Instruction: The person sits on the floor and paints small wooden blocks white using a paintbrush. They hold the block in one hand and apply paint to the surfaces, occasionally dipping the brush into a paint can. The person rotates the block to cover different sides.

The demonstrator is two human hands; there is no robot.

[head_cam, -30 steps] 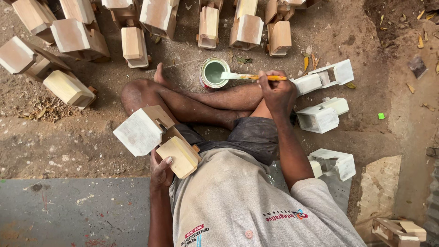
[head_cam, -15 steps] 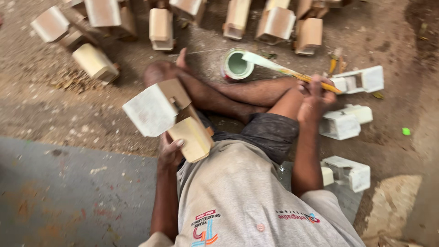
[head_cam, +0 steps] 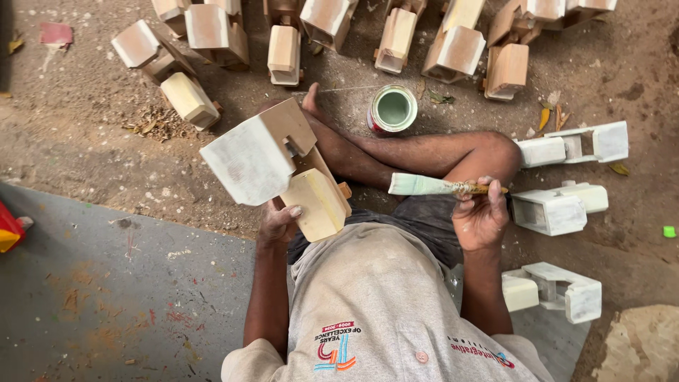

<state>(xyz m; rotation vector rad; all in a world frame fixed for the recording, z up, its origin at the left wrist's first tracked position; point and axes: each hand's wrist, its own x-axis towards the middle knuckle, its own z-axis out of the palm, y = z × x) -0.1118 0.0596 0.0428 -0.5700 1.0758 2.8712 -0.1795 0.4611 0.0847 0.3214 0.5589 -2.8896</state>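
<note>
At centre, low in view: grey shirt, crossed legs on bare dirt ground, grey slab at eight o'clock.

Just up-left of centre, at ten o'clock from the shirt: wooden piece, pale-coated end turned toward the camera, gripped from below by left hand, fingers clenched on its bare lower block. Sits larger and nearer the middle than half a second ago, raised higher over the lap.

Along twelve o'clock: row of unpainted pieces, now lying further up the frame. At three o'clock: three white-coated pieces stacked down the right edge.

Right of centre: right hand, fingers closed around brush. Brush now level, bristles pointing to nine o'clock toward the held piece, pulled back from the tin where it reached a second ago.

At one o'clock from the held piece: open paint tin, pale green inside, beside the foot.
</note>
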